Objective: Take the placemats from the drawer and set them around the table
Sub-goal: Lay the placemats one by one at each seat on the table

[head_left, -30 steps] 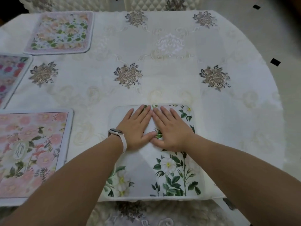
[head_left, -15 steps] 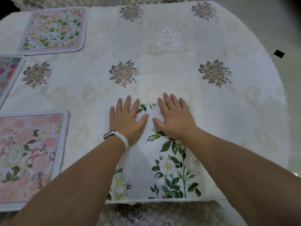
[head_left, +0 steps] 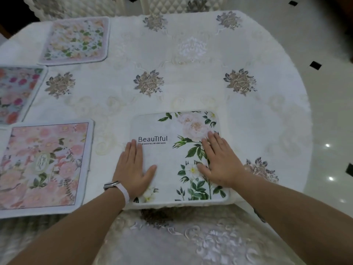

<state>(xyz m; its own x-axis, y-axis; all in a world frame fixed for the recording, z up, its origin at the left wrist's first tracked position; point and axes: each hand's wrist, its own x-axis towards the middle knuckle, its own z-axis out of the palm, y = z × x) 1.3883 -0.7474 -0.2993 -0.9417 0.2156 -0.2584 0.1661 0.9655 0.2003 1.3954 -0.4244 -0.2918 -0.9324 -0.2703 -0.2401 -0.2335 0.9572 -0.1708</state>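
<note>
Pressing white placemat point(head_left: 172, 155) flat, table point(head_left: 191, 83).

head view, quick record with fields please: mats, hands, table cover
mats laid: four
nearest mat: white placemat printed "BeauTiful", at the near table edge
left hand: flat on that mat's left side, fingers straight
right hand: flat on its right side, fingers straight
other mats: pink placemat on the left; red-flowered placemat cut off at the left edge; pastel placemat far left
table cover: embroidered tablecloth
</note>
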